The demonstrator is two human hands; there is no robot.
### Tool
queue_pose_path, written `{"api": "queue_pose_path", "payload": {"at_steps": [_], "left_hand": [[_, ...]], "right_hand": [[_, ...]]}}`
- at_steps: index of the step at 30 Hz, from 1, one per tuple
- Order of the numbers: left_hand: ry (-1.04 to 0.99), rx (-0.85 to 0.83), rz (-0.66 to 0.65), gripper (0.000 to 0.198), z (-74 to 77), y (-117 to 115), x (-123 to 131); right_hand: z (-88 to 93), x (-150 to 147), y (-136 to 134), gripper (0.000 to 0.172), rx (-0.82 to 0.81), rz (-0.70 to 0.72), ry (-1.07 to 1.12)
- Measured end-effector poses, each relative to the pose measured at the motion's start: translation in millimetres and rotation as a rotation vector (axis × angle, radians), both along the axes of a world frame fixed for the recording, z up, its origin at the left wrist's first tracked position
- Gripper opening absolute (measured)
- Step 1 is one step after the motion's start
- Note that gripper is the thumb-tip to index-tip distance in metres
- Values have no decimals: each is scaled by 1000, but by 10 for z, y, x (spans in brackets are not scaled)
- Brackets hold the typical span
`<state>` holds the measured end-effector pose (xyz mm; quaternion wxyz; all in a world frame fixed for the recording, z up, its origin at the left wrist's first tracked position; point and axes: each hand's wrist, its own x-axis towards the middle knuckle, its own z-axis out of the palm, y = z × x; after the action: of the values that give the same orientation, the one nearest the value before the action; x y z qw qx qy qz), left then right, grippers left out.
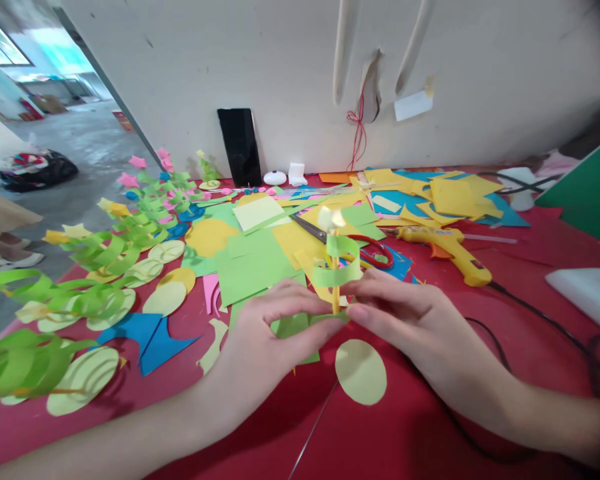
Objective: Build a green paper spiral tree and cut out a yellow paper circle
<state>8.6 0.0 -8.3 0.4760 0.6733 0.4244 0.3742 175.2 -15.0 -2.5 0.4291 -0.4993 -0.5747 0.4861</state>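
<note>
My left hand (270, 333) and my right hand (405, 317) meet over the red table, both pinching the bottom of a small paper tree (339, 263). The tree is a yellow stick wound with a green paper spiral and topped by a pale yellow star. It stands upright between my fingertips. A piece of green paper (293, 327) sits under my left fingers. Just in front of my hands a pale yellow paper disc (361, 371) lies flat on the table.
Several finished green spiral trees (100, 257) on pale discs stand along the left. Coloured paper sheets (253, 263), red-handled scissors (365, 250) and a yellow glue gun (450, 250) with a black cable lie behind my hands. A black phone (240, 147) leans on the wall.
</note>
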Motion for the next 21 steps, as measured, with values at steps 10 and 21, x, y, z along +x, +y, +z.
{"api": "queue_pose_path", "payload": {"at_steps": [10, 21], "left_hand": [[-177, -191, 81, 10, -9, 17, -31], [-28, -101, 99, 9, 28, -55, -5]], "right_hand": [[7, -15, -2, 9, -108, 35, 87], [-93, -26, -12, 7, -315, 93, 373]]}}
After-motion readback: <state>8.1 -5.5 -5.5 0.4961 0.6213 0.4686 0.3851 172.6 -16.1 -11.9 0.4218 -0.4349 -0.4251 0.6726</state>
